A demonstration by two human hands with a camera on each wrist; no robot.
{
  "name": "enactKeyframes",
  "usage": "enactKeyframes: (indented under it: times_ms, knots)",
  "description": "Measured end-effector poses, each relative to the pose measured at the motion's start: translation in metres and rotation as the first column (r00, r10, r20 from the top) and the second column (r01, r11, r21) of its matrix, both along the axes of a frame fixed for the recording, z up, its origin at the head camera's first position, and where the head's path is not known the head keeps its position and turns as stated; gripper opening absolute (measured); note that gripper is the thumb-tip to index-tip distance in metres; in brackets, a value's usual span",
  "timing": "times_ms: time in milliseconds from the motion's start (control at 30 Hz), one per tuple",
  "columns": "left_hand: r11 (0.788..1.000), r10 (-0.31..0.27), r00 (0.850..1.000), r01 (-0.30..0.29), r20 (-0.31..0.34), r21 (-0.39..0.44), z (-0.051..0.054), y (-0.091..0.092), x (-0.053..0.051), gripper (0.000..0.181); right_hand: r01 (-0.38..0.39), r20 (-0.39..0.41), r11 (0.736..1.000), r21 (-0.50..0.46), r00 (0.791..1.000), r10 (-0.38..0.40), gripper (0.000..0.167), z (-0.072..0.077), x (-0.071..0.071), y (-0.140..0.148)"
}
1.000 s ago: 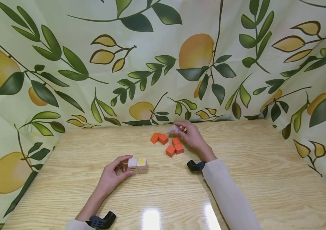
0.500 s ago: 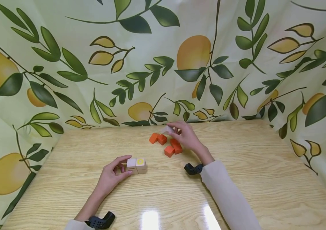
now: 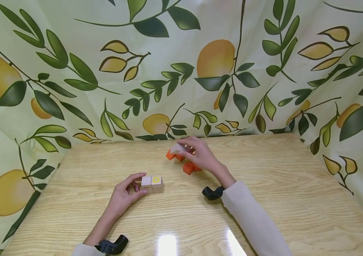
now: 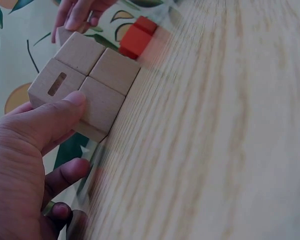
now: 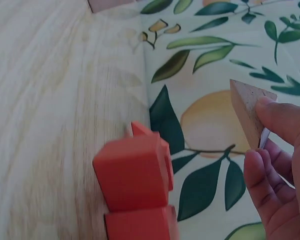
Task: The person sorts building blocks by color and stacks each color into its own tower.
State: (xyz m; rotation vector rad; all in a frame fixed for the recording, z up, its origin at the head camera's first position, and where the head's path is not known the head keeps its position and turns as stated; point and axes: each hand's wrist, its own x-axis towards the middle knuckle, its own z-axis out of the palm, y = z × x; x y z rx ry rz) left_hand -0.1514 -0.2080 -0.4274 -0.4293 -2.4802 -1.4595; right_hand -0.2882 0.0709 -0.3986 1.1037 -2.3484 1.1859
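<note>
At eight o'clock, the left hand [image 3: 125, 195] is pinching the stacked pale blocks [image 3: 152, 185], which are sitting on the table [image 3: 72, 199]. Toward one o'clock from them, the right hand [image 3: 200, 154] is pinching a pale wedge [image 3: 177, 148] between thumb and fingers. Orange blocks [image 3: 188, 168] are lying near two o'clock.

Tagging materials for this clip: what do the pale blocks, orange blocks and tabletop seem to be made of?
Pale blocks: likely bare wood, matte, with beige, faintly speckled faces. Orange blocks: smooth, evenly coloured; painted wood or plastic, unclear which. Tabletop: wood or wood-look laminate, by its streaked grain; bright reflections suggest gloss.
</note>
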Motion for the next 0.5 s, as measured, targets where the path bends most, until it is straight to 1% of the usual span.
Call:
enactKeyframes:
  times_ms: [167, 267, 433, 500]
  knots:
    - [1.000, -0.003, 1.000, 0.003, -0.001, 0.002, 0.000, 0.000, -0.001, 0.048, -0.064, 0.009, 0.997, -0.039, 0.998, 0.064, 0.038, 0.002, 0.006, -0.006]
    - [1.000, -0.006, 1.000, 0.006, -0.002, 0.004, 0.000, 0.000, -0.001, 0.048, -0.098, 0.028, 0.994, -0.047, 0.995, 0.100, 0.037, 0.002, 0.012, -0.010]
    - [1.000, -0.005, 1.000, 0.005, 0.004, 0.004, 0.000, -0.001, -0.001, 0.047, -0.127, 0.071, 0.992, -0.022, 0.989, 0.128, 0.038, 0.003, 0.022, -0.019]
    - [1.000, -0.002, 1.000, 0.002, 0.007, 0.002, 0.000, 0.000, 0.000, 0.047, -0.137, 0.075, 0.990, -0.014, 0.988, 0.138, 0.038, 0.003, 0.025, -0.023]
